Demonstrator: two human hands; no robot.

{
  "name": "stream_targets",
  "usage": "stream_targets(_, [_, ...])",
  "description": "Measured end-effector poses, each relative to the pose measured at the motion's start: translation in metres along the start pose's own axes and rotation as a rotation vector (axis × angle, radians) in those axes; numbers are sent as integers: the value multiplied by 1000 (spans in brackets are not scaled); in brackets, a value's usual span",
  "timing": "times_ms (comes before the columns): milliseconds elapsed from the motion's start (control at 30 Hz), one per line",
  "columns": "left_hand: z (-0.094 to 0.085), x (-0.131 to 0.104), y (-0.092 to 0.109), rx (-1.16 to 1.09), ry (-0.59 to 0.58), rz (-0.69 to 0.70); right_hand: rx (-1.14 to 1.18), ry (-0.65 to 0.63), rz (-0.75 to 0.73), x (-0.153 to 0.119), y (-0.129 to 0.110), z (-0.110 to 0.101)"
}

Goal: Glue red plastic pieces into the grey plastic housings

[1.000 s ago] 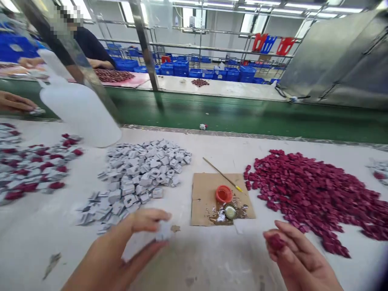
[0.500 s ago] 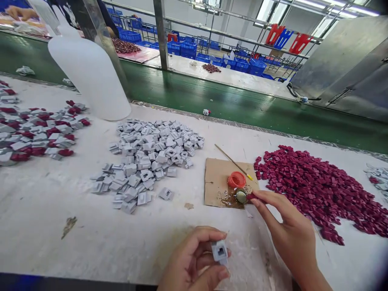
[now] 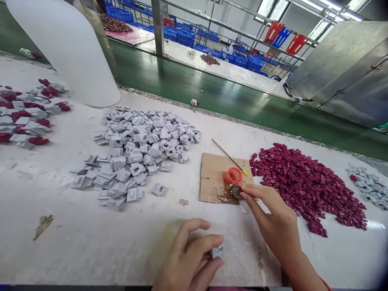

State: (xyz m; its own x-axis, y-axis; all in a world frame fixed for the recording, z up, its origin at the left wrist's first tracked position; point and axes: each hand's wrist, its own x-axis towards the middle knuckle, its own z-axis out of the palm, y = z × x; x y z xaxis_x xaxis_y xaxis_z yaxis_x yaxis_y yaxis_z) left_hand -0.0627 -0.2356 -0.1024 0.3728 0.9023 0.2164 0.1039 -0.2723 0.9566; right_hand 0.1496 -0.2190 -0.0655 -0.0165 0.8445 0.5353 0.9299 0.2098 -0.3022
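Observation:
My left hand (image 3: pixel 192 256) is closed near the table's front edge, with a small grey plastic housing (image 3: pixel 217 251) between thumb and fingers. My right hand (image 3: pixel 273 218) pinches a small maroon plastic piece (image 3: pixel 240 190), mostly covered by the fingertips. The piece is at the rim of a round metal bottle cap (image 3: pixel 235 193) on a cardboard square (image 3: pixel 209 171). Wet, shiny liquid spots the cardboard around the cap. Just behind stands a red plastic cap (image 3: pixel 233 175), and a thin stick with a yellow tip (image 3: pixel 228 155) lies across the cardboard's edge.
A heap of grey housings (image 3: pixel 142 141) is left of the cardboard, a maroon heap (image 3: pixel 306 182) right. Joined grey-and-maroon pieces (image 3: pixel 27 113) lie far left, beside a large white bottle (image 3: pixel 79 56). A green conveyor belt (image 3: pixel 169 83) runs behind the table.
My left fingers have turned the grey housing and now cover more of it. My right hand holds the maroon piece at the metal cap still. The view has shifted slightly.

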Motion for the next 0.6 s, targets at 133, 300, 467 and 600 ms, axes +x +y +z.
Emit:
stream_targets(133, [-7,4,-6,288,-57,209,191,65,171,-14,-16,-8])
stream_targets(300, [-18,17,-8,432,-171,377,472,10,312,-45,-44,-9])
stream_targets(467, [-19,19,-5,353,-185,236,542,-34,184,-57,-53,0])
stream_targets(600, [-16,18,-5,297,-166,226,528,-21,110,-54,-53,3])
